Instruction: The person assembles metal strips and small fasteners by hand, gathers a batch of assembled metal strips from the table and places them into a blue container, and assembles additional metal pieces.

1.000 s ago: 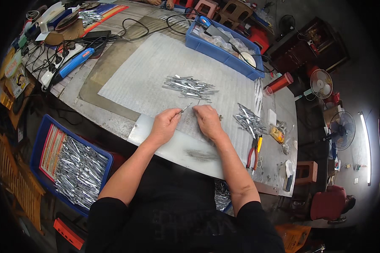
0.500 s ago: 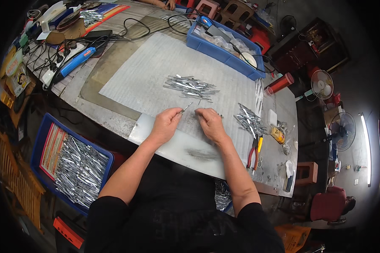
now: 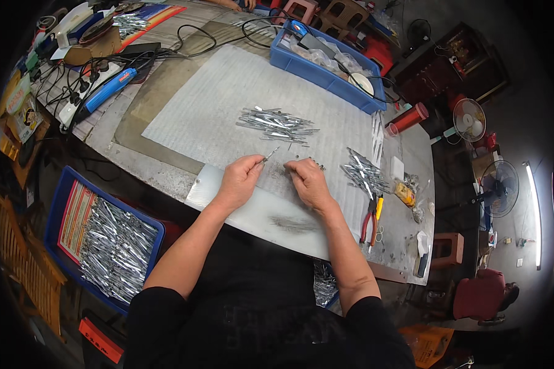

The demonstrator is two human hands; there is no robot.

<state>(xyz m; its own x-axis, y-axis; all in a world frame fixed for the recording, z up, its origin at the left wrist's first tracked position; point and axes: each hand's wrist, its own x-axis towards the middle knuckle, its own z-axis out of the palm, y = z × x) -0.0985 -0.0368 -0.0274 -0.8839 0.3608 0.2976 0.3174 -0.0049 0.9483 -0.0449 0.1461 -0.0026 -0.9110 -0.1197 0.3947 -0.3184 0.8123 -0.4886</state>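
Note:
My left hand (image 3: 240, 179) pinches a slim silvery metal piece (image 3: 270, 154), its tip pointing up and to the right. A short way to the right, my right hand (image 3: 311, 183) is closed, thumb against fingers; whatever it may hold is too small to make out. Beyond both hands lies a loose pile of similar metal pieces (image 3: 277, 124) on a pale foam sheet (image 3: 197, 101). Several small dark bits (image 3: 318, 164) show just past my right hand. A second bunch of metal pieces (image 3: 364, 174) lies to its right.
Pliers with red handles (image 3: 369, 225) and a yellow-handled tool (image 3: 380, 209) lie at the right. A blue bin (image 3: 326, 80) stands at the back. Left of the table, a blue crate (image 3: 160, 237) holds many metal pieces. Cables and a power strip (image 3: 74, 111) occupy the far left.
The view has shifted very slightly. My left hand still pinches the metal piece, and my right hand stays closed beside it with little visible movement.

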